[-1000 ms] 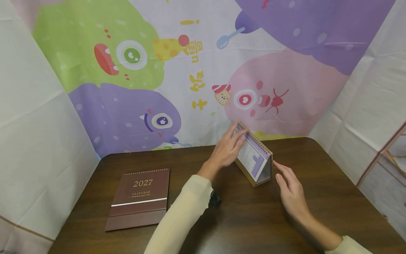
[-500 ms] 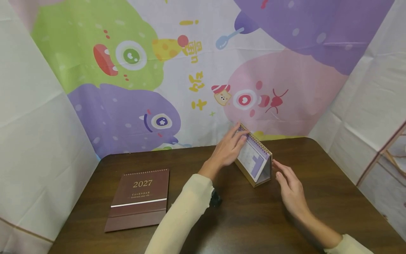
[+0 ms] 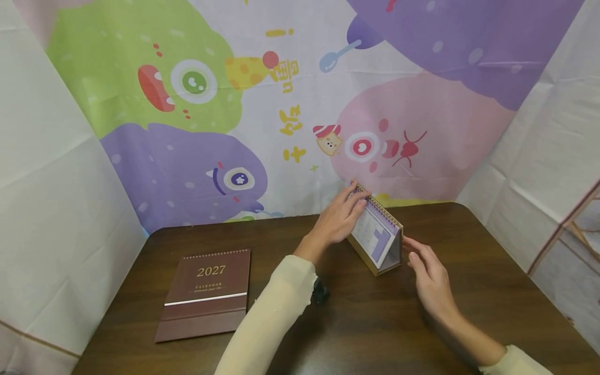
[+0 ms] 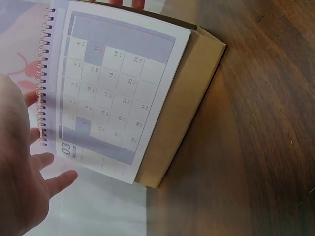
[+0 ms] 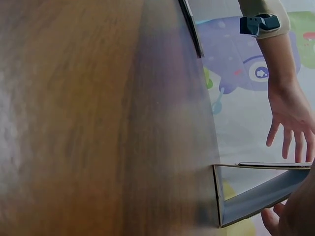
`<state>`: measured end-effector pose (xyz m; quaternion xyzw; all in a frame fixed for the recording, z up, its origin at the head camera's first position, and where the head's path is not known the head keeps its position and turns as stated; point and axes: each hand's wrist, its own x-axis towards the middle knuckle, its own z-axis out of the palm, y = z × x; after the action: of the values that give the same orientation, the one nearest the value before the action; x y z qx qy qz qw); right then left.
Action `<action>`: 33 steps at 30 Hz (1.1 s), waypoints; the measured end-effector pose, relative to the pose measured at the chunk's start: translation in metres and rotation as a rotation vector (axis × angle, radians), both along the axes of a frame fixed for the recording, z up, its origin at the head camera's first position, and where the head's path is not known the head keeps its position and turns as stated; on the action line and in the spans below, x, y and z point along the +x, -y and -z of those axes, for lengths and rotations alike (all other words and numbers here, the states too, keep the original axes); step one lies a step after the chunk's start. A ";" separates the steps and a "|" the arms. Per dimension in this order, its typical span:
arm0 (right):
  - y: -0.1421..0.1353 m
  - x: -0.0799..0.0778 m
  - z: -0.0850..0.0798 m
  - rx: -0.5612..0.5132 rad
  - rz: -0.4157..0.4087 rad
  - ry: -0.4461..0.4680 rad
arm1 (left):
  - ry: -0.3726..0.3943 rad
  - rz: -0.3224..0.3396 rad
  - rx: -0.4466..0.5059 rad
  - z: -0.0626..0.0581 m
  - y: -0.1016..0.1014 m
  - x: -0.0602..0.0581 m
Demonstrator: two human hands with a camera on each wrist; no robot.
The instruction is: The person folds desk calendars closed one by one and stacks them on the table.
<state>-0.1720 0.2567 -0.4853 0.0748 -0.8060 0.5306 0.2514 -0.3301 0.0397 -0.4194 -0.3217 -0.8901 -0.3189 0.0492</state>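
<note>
A desk calendar (image 3: 370,237) with a spiral top stands upright as a tent on the table's right half. In the left wrist view its purple-and-white page (image 4: 106,91) shows "03". My left hand (image 3: 336,219) is at the calendar's far end, its spread fingers over the page side and at the spiral edge. Beside the near end is my right hand (image 3: 433,284), its extended fingertips at the back panel. From the right wrist, the calendar's hollow triangular end (image 5: 261,196) is visible, with part of my right hand (image 5: 298,211) next to it.
To the left, a maroon 2027 calendar (image 3: 206,294) lies flat on the dark wooden table (image 3: 375,333). A cloth with cartoon monsters (image 3: 300,104) hangs behind the table's back edge. White cloth walls (image 3: 51,156) stand at both sides.
My left fingers have shifted very slightly rightward along the calendar's top. The right hand and both calendars look nearly unchanged.
</note>
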 end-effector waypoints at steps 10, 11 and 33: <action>-0.001 0.000 -0.005 0.040 0.027 0.034 | 0.011 -0.004 0.004 0.000 -0.001 0.000; -0.001 -0.001 -0.005 0.040 0.026 0.035 | 0.012 -0.005 0.005 0.000 -0.002 0.001; -0.003 0.001 -0.004 0.098 0.076 0.008 | 0.026 0.002 0.004 -0.002 -0.003 0.000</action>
<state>-0.1713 0.2595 -0.4812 0.0544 -0.8342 0.4811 0.2641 -0.3296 0.0424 -0.4173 -0.3182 -0.8898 -0.3249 0.0382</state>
